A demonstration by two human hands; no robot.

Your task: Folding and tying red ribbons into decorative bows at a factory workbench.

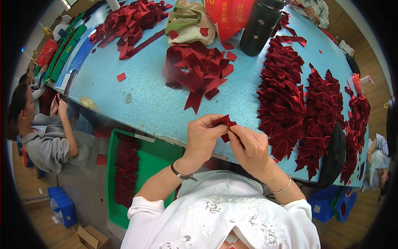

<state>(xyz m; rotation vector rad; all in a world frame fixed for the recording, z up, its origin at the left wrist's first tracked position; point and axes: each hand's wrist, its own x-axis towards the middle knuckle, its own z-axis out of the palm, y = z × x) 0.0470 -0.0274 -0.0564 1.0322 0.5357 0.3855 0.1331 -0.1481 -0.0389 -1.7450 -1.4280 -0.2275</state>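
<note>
My left hand (203, 137) and my right hand (250, 147) meet over the near edge of the blue table (145, 93). Between them is a small dark red velvet bow (224, 122), pinched by the fingertips of both. My right fingers cover part of it, and whether they also hold something smaller is hidden. Beyond my hands lies a loose heap of red velvet ribbon pieces (195, 68). To the right, thick rows of finished-looking red bows (282, 95) run from near to far across the table.
A green tray (155, 166) with a row of red bows stands below the table at left. A black bottle (262, 29), a cream cloth bag (190, 25) and another ribbon heap (128, 23) stand farther back. A black bag (333, 157) hangs at right. Co-workers sit left and right.
</note>
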